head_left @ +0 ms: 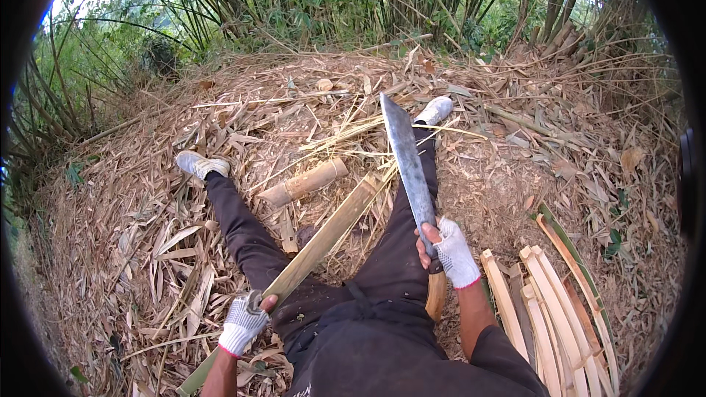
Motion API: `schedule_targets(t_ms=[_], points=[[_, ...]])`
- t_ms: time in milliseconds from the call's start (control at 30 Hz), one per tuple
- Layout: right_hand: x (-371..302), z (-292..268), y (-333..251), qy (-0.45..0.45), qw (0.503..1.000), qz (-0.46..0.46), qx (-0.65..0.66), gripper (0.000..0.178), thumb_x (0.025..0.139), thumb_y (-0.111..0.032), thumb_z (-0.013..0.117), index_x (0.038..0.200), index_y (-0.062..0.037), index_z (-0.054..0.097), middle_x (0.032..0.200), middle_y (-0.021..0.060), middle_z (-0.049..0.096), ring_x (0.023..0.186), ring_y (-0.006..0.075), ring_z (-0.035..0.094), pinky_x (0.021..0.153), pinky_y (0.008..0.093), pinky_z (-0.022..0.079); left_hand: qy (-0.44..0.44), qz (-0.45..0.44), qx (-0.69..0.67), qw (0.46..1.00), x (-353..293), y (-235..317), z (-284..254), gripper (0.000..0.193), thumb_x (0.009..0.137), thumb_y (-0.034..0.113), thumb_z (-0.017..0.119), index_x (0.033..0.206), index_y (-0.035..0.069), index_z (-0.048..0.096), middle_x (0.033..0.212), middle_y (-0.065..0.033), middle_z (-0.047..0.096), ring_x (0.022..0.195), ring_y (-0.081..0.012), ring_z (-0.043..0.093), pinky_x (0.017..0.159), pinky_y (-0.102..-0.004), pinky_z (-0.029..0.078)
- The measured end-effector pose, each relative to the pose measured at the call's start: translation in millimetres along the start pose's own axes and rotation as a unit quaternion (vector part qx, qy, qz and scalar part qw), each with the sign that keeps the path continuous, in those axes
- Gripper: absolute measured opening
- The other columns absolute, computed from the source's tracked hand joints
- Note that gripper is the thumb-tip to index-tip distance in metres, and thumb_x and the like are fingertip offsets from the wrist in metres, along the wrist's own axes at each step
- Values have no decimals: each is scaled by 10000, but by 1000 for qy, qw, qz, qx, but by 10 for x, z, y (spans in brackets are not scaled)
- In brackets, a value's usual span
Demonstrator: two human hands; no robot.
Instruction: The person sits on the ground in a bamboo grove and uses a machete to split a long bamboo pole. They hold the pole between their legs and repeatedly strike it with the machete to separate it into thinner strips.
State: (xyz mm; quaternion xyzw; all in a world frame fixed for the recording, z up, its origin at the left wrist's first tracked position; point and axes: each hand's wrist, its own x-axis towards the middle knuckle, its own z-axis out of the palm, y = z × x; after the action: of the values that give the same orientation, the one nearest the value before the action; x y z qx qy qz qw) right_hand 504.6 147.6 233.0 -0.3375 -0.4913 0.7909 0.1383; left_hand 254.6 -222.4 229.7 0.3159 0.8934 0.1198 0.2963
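Note:
My left hand point(246, 321), in a white dotted work glove with bare fingertips, is closed round a flat split bamboo strip point(323, 239). The strip slants across my lap; its far end lies among thin slivers between my legs, and a green length point(197, 376) shows behind the hand. In my right hand point(452, 251), gloved likewise, is a long machete point(408, 158), its wide grey blade pointing up and away over my right leg. Blade and strip are apart. Just under the right hand shows a curved light-brown wooden piece point(435, 298); whether it belongs to the machete I cannot tell.
Several split bamboo strips point(559, 316) lie in a bundle at my right side. A short bamboo section point(304, 182) and pale thin slivers point(353, 132) lie between my outstretched legs. Dry leaves and shavings cover the ground point(147, 198). Bamboo clumps point(294, 0) rise at the back.

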Motion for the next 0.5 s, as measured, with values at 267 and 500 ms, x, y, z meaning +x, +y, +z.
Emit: schedule_targets(t_ms=[267,500], points=[[67,159,-190,-72,993,12,-90,402,982,-351,662,977,41,571,624,63,593,459,119,531,429,262,431,58,17,69,996,-466,-254,49,717,912,658,578,796,-47,639,659,-259,612,633,-433,623,594,-510,467],[6,116,-187,-69,991,13,-110,344,993,-321,644,970,14,572,619,37,605,452,92,543,416,235,417,70,-1,106,992,-525,-340,181,650,919,603,601,785,-34,622,701,-254,611,668,-439,588,623,-515,426]])
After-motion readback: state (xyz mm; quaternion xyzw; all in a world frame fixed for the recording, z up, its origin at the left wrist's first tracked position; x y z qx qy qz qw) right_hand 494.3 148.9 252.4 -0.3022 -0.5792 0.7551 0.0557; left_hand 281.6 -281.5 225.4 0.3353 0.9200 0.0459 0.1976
